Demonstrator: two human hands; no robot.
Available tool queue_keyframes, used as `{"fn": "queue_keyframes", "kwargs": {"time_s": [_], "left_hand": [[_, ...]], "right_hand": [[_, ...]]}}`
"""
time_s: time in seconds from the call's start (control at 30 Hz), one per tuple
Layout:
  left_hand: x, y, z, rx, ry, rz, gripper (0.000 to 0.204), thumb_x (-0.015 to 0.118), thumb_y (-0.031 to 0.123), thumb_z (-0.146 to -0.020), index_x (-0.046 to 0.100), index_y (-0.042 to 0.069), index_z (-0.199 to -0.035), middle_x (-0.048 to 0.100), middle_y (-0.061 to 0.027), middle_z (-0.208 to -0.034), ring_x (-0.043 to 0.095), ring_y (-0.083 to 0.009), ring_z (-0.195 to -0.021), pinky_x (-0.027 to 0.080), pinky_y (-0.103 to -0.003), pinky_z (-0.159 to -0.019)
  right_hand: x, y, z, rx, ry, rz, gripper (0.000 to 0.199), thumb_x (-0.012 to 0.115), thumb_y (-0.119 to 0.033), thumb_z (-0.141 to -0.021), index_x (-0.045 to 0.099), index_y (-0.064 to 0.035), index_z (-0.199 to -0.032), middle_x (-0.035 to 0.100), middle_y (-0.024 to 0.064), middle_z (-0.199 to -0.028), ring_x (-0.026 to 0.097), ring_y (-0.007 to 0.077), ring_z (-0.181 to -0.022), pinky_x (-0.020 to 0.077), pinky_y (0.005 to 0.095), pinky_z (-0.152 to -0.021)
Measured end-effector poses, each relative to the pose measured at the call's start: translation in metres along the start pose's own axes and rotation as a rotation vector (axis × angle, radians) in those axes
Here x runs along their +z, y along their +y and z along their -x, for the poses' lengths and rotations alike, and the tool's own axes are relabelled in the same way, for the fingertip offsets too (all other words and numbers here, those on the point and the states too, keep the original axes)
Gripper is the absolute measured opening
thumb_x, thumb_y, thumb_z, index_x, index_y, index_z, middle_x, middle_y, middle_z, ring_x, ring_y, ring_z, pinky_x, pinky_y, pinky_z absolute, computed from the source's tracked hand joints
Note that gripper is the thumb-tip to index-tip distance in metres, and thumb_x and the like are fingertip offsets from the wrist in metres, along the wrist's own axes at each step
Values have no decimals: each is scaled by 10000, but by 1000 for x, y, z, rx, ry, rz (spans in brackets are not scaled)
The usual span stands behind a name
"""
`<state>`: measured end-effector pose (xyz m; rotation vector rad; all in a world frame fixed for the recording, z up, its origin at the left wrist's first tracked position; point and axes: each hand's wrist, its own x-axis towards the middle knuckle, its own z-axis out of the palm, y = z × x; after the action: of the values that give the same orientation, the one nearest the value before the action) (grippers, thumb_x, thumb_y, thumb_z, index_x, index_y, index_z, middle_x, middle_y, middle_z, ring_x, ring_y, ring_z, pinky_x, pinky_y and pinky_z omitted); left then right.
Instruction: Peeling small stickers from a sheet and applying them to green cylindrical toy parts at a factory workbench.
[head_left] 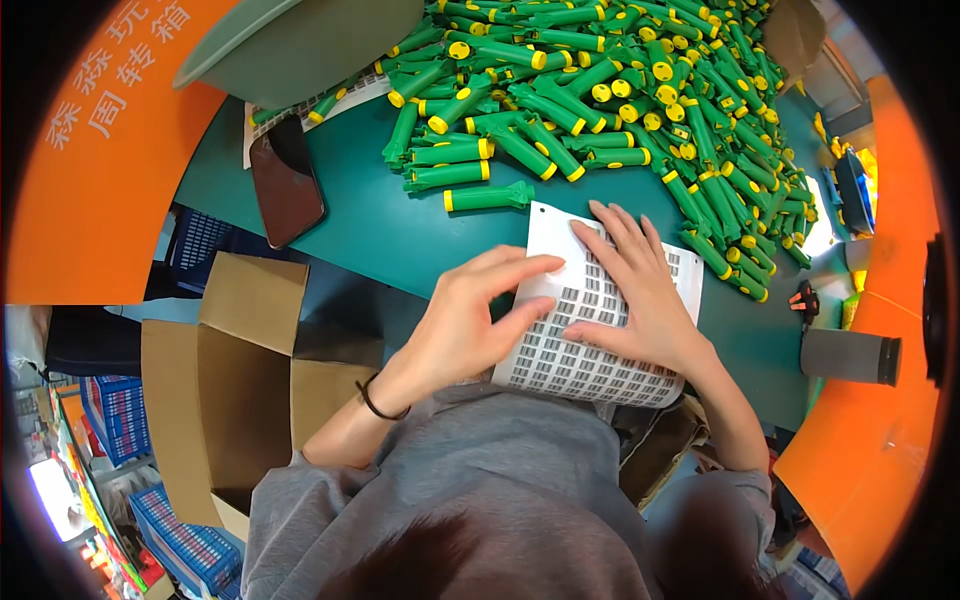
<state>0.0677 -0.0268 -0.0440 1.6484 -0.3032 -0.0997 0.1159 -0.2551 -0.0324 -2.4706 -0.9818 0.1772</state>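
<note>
A white sheet [572, 365] printed with rows of small dark rectangles, like a label sheet, lies over the near table edge and bends down toward my lap. My right hand [635, 290] rests flat on it with the fingers spread. At the sheet's left side is my left hand [470, 310], its thumb and index finger apart over the paper, with nothing visible between them. Just beyond the sheet's top corner lies a single green tube with a yellow end [488, 196]. Behind it is a large pile of similar green and yellow tubes [600, 85].
A dark phone [285, 185] lies at the table's left edge, near a grey-green basin [290, 50]. An open cardboard box [225, 385] stands at my left, below table height. To the right are a grey cylinder [850, 356] and an orange panel [880, 440].
</note>
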Motion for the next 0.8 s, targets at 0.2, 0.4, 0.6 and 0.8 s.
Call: {"fn": "queue_keyframes", "kwargs": {"time_s": [0.2,0.4,0.6,0.8], "left_hand": [[8,-4,3,122,125,-363,452,778,16,-749,660,41,-1184,618,-119,-1094,621,-176,-872,517,-301,-794],[19,-3,-2,-163,99,467,410,743,-21,-787,667,40,-1185,670,-97,-1012,643,-151,-909,506,-250,-756],[9,-5,0,174,71,-460,335,746,-4,-790,703,37,-1120,675,-79,-932,652,-157,-810,515,-255,-687],[4,-11,-7,16,76,-22,254,747,-23,-791,730,22,-1040,672,-70,-921,635,-117,-827,511,-246,-698]], "right_hand": [[4,1,-1,-21,32,137,957,752,-567,-692,394,-107,-1452,309,153,-1527,281,379,-1406,175,523,-1160],[-5,15,-10,-90,115,-412,883,857,-374,-641,469,-89,-1380,443,135,-1414,398,347,-1311,323,468,-1093],[-1,16,-10,-93,103,-270,701,854,-343,-664,599,-122,-1278,484,104,-1388,428,330,-1290,370,446,-1061],[-14,13,-9,-225,181,-27,639,847,-327,-680,628,-82,-1228,523,122,-1370,465,337,-1281,364,462,-1078]]}}
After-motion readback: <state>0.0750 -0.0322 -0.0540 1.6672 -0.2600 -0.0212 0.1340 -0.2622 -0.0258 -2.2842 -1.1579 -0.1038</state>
